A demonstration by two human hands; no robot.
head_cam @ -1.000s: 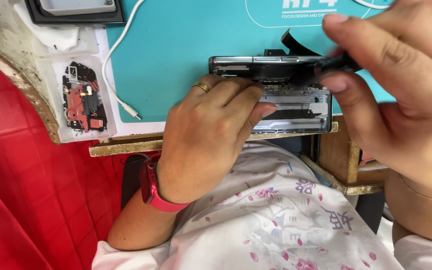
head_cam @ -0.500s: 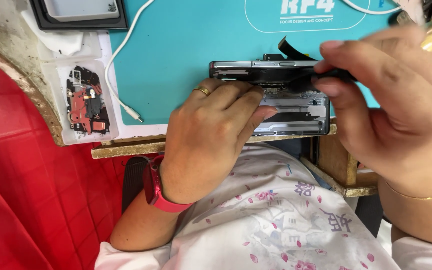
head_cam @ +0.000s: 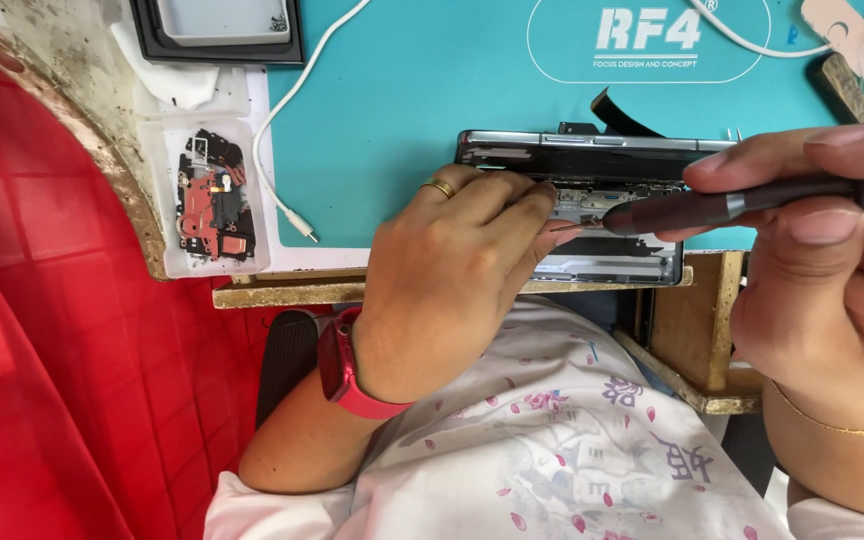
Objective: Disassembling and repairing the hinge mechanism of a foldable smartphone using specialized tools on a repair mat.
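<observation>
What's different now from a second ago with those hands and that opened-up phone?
The right hand has drawn back toward the right, so the dark screwdriver it grips now shows, its tip at the opened phone. The left hand stays pressed on the phone; the phone, parts tray and white cable have not moved.

**A small electronics repair bench**

A teal repair mat (head_cam: 402, 110) is covering the bench, reaching to its near edge. An opened phone (head_cam: 592, 185) is lying at the mat's near edge, its insides showing. By the mat's left edge a clear parts tray (head_cam: 207, 200) is holding small loose components. A white cable (head_cam: 292, 130) is trailing across the mat's left side, and a dark precision screwdriver (head_cam: 732, 205) is pointing into the phone.
</observation>
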